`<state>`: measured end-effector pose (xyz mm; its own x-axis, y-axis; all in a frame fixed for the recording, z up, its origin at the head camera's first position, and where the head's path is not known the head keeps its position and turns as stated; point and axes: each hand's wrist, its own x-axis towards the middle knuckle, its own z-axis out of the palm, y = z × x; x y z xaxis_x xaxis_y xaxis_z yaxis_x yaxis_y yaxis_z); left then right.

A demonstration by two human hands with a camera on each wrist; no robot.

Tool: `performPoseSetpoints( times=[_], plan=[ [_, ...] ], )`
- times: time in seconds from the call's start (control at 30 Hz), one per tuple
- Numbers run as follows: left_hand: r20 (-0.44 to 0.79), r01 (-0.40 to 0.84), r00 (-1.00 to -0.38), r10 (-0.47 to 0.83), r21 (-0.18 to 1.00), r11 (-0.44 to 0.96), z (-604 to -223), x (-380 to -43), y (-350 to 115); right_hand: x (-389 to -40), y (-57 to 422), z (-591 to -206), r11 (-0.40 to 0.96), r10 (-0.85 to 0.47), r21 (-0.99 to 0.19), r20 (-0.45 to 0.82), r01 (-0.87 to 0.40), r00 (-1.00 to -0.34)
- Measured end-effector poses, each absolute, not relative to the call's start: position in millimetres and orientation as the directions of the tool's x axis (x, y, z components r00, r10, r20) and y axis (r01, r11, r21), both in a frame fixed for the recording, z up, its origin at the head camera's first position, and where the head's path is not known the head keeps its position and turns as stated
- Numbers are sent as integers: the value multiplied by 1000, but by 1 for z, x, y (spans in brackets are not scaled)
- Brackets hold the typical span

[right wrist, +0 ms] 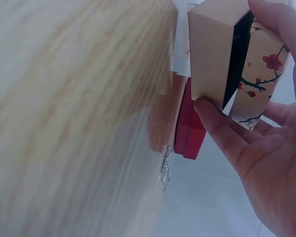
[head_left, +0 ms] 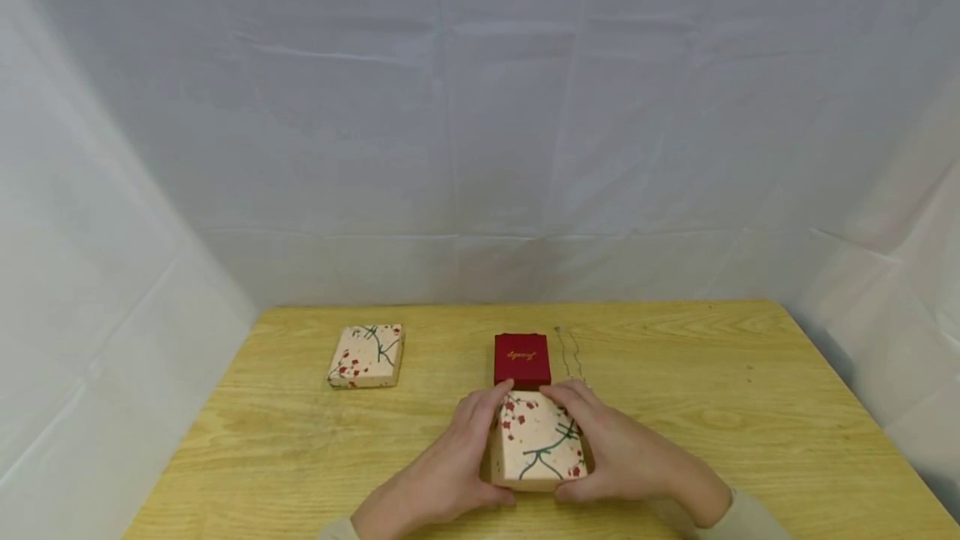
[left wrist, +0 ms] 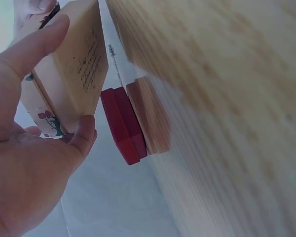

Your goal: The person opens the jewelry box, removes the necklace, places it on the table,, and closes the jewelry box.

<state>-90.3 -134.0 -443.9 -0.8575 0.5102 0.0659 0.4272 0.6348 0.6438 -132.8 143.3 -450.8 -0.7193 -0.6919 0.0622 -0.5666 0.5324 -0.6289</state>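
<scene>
Both hands hold a cream gift box (head_left: 540, 440) with red blossoms and dark green branches on its lid, near the front of the table. The left hand (head_left: 450, 465) grips its left side; the right hand (head_left: 630, 448) grips its right side. In the right wrist view, a dark gap shows between the patterned lid (right wrist: 261, 69) and the plain base (right wrist: 212, 49). Dark writing marks the base's underside (left wrist: 89, 61) in the left wrist view, and the box is raised off the table. What lies inside is hidden.
Just beyond the held box lies a small dark red box (head_left: 522, 359) with gold lettering. A thin silver chain (head_left: 565, 354) lies to its right on the wooden table (head_left: 750, 423). Another blossom-patterned box (head_left: 366, 357) sits at the back left. White cloth (head_left: 480, 148) hangs behind the table.
</scene>
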Motion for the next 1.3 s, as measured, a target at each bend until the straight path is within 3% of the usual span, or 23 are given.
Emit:
performPoseSetpoints(
  times=[0.87,1.3],
  plan=[
    [74,432,-861,503,627,648,-445,-88,-139,-131,165,-445,535,-666,-639,85,-554,-741],
    [34,425,-861,507,596,681,-445,-89,-141,-130,201,-443,616,-625,-553,90,-560,-776]
  ],
)
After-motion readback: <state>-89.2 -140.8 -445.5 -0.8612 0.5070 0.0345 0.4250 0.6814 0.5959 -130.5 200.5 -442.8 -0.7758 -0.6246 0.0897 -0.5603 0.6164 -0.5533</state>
